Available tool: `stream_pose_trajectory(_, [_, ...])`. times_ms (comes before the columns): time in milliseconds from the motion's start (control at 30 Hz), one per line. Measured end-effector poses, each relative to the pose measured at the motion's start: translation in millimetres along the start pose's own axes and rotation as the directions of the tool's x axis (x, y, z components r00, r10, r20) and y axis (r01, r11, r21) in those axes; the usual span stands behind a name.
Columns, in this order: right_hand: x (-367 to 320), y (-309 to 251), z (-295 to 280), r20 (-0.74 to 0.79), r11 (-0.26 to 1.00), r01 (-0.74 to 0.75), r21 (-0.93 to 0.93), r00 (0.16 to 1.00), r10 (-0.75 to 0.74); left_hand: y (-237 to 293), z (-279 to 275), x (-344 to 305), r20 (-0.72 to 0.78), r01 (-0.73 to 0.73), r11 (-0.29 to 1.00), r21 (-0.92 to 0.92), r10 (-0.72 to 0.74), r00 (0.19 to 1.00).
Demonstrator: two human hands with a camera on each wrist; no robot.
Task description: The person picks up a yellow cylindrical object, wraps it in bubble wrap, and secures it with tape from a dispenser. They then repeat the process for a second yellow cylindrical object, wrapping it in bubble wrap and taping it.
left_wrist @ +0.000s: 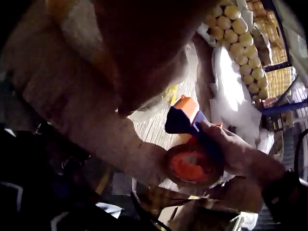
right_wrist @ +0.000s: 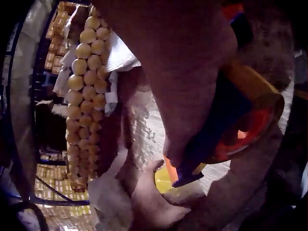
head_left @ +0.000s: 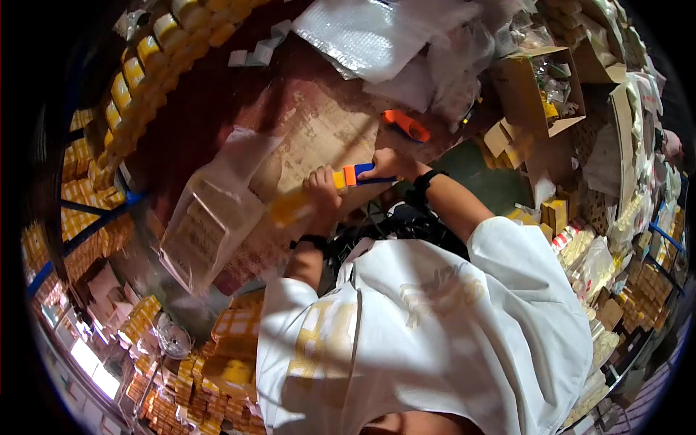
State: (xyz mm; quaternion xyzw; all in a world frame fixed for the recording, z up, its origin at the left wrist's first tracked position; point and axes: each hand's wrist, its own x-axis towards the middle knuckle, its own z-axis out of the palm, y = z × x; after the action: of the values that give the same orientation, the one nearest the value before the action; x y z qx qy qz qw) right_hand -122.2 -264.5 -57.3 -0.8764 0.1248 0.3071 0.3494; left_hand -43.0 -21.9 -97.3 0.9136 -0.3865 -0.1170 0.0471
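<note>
At the near edge of the table (head_left: 333, 123), my right hand (head_left: 389, 164) grips the blue handle of a tape gun (head_left: 351, 175). My left hand (head_left: 324, 191) grips a yellow pack (head_left: 338, 180) beside its orange end; whether they touch, I cannot tell. An orange dispenser (head_left: 396, 119) lies farther back, near bubble wrap (head_left: 355, 40).
</note>
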Motion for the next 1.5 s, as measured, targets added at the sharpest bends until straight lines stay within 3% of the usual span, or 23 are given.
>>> stream_pose_trajectory(33, [-1,5,-10,-0.02,0.999,0.022,-0.029,1.0,-0.023,0,-16,9,0.107,-0.017,1.0,-0.016,0.019,0.994])
stream_pose_trajectory(133, [-20,-9,-51,0.007,0.997,0.052,0.061,0.999,-0.053,-17,-17,10,0.05,-0.11,0.983,-0.149,0.119,0.992])
stream_pose_trajectory(167, [-26,-17,-59,0.0,0.991,0.023,0.129,1.0,-0.024,-16,-41,5,-0.041,-0.204,0.957,-0.207,0.2,0.979])
stream_pose_trajectory(267, [-57,-68,-118,0.17,0.971,0.015,0.24,0.984,-0.057,-9,-124,7,0.032,-0.073,0.852,-0.518,0.105,0.994])
stream_pose_trajectory(300, [-63,-82,-125,0.198,0.935,0.051,0.352,0.972,-0.128,-15,-133,0,-0.043,-0.097,0.845,-0.525,0.088,0.995])
stream_pose_trajectory(400, [-46,-109,-116,0.107,0.974,0.176,0.14,0.976,-0.192,-6,-187,-7,-0.061,-0.035,0.784,-0.619,-0.004,0.998])
stream_pose_trajectory(533, [-20,-89,-83,0.092,0.941,0.241,0.24,0.959,-0.269,-50,-155,-25,-0.009,0.004,0.873,-0.487,-0.01,1.0])
stream_pose_trajectory(600, [-6,-82,-62,0.116,0.942,0.255,0.217,0.952,-0.285,-49,-166,-40,-0.066,0.01,0.821,-0.57,-0.058,0.996])
stream_pose_trajectory(667, [-4,-95,-56,0.105,0.926,0.282,0.252,0.943,-0.316,-40,-180,-46,-0.164,-0.054,0.841,-0.539,-0.042,0.986])
stream_pose_trajectory(700, [-4,-102,-57,0.124,0.945,0.3,0.131,0.941,-0.316,-29,-184,-48,-0.226,-0.104,0.881,-0.461,-0.003,0.974])
stream_pose_trajectory(800, [1,-94,-50,0.139,0.958,0.268,0.103,0.95,-0.281,-37,-149,-51,-0.338,-0.102,0.929,-0.355,-0.026,0.941])
stream_pose_trajectory(833, [-7,-91,-49,0.127,0.945,0.266,0.191,0.948,-0.292,-41,-134,-50,-0.367,-0.079,0.935,-0.347,-0.058,0.928])
stream_pose_trajectory(900, [-30,-91,-52,0.149,0.961,0.178,0.209,0.966,-0.212,-11,-185,-54,-0.326,-0.085,0.971,-0.223,0.007,0.945])
stream_pose_trajectory(967, [-36,-81,-53,0.183,0.988,0.067,0.137,0.979,-0.092,-1,-195,-54,-0.29,-0.008,0.97,-0.243,-0.065,0.955])
stream_pose_trajectory(1067, [-56,-76,-74,0.181,0.997,0.055,0.045,0.982,-0.062,-11,-162,-43,-0.22,0.176,0.902,-0.395,-0.279,0.935])
stream_pose_trajectory(1133, [-61,-79,-71,0.09,0.998,0.064,0.012,0.994,-0.065,-13,-158,-42,-0.197,0.258,0.885,-0.387,-0.353,0.915])
stream_pose_trajectory(1167, [-57,-82,-66,0.053,0.986,0.122,-0.114,0.992,-0.116,-9,-160,-42,-0.093,0.304,0.83,-0.468,-0.389,0.917])
stream_pose_trajectory(1267, [-68,-111,-78,0.091,0.982,0.072,-0.177,0.994,-0.056,0,-141,-31,-0.122,0.303,0.878,-0.369,-0.369,0.921])
stream_pose_trajectory(1300, [-77,-108,-66,-0.128,0.972,0.232,-0.04,0.963,-0.236,3,-142,-29,-0.072,0.319,0.884,-0.341,-0.363,0.929])
stream_pose_trajectory(1333, [-80,-131,-67,-0.114,0.969,0.122,-0.215,0.982,-0.149,12,-156,-23,-0.012,0.354,0.879,-0.319,-0.377,0.926])
stream_pose_trajectory(1367, [-72,-132,-50,-0.219,0.898,0.13,-0.421,0.946,-0.24,22,-171,-19,0.05,0.389,0.873,-0.295,-0.393,0.918])
stream_pose_trajectory(1400, [-60,-133,-38,-0.238,0.887,0.111,-0.449,0.941,-0.238,30,-178,-17,0.114,0.424,0.865,-0.269,-0.409,0.906])
stream_pose_trajectory(1500, [-16,-122,-24,-0.166,0.958,-0.001,-0.288,0.985,-0.049,37,-173,-15,0.035,0.375,0.889,-0.264,-0.38,0.924])
